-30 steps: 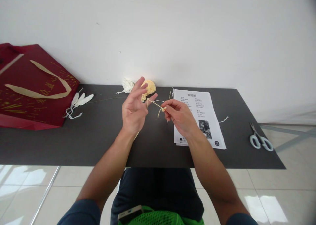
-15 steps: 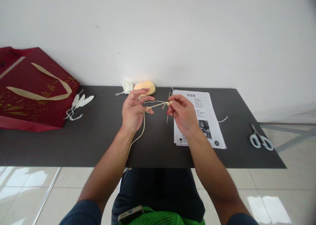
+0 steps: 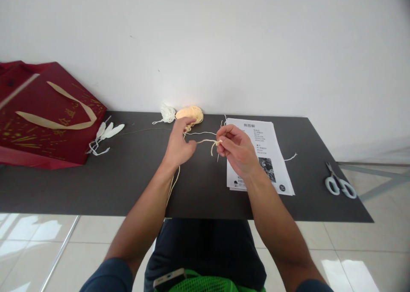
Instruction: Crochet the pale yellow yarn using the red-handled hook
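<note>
My left hand (image 3: 179, 147) is raised over the table, thumb and index finger apart. A pale yellow yarn strand (image 3: 206, 141) runs from it to my right hand (image 3: 238, 152), and more yarn hangs beneath the left wrist. The left hand's other fingers are hidden, but they appear to keep hold of the strand. Thumb and fingertips of my right hand pinch the yarn at a small knot or loop, from which a short tail dangles. A thin rod (image 3: 218, 158) shows behind the right hand, mostly covered; its kind is unclear.
A yellow yarn ball (image 3: 196, 113) and a white one (image 3: 168, 113) sit against the wall. Printed sheets (image 3: 278, 155) lie under the right forearm. Scissors (image 3: 340, 185) rest near the right edge. White knitted-looking pieces (image 3: 109, 131) lie by a red bag (image 3: 60, 125) on the left.
My left hand has turned, its palm no longer facing me, and the loop around its fingers is out of sight. The right hand still pinches the yarn, slightly lower.
</note>
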